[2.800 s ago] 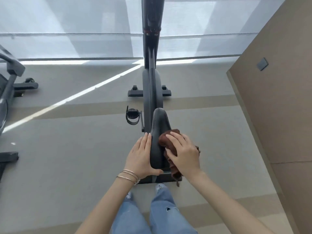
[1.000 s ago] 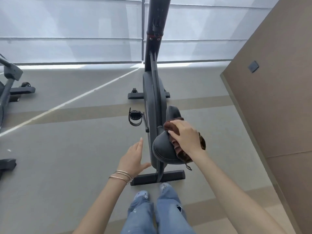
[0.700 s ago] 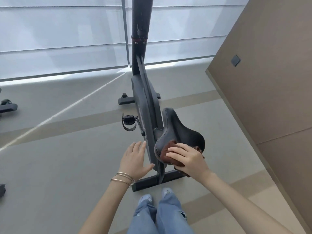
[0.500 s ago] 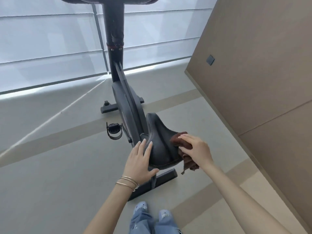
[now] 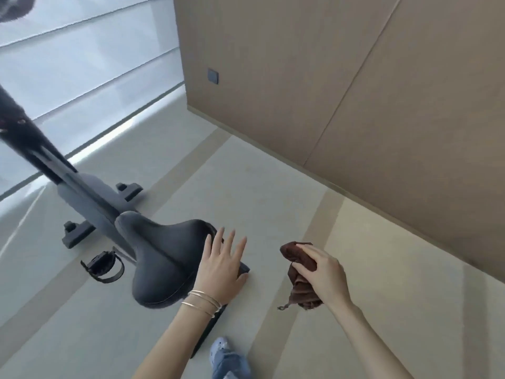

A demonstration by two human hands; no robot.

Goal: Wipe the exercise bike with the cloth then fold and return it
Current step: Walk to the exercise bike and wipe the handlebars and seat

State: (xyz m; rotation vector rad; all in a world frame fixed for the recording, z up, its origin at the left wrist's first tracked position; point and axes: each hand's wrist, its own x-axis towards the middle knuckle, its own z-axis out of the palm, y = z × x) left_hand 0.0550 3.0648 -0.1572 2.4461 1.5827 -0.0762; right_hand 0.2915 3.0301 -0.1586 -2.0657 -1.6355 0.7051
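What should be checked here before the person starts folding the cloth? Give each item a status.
1. Cloth held in right hand: ok.
2. Cloth clear of the saddle: ok, apart from it.
3. Left hand free to help fold: ok, open, fingers spread beside the saddle.
4. Cloth flat enough to fold: not ok, bunched and hanging.
5. Whole bike wiped: cannot tell.
6. Place to return the cloth in view: not ok.

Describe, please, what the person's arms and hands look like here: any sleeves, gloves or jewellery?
Both forearms are bare, with no sleeves or gloves in view. The left hand has several thin metal bangles, gold-toned, stacked at the wrist. The right hand and its wrist carry no bangle or watch that shows. No rings can be made out on either hand.
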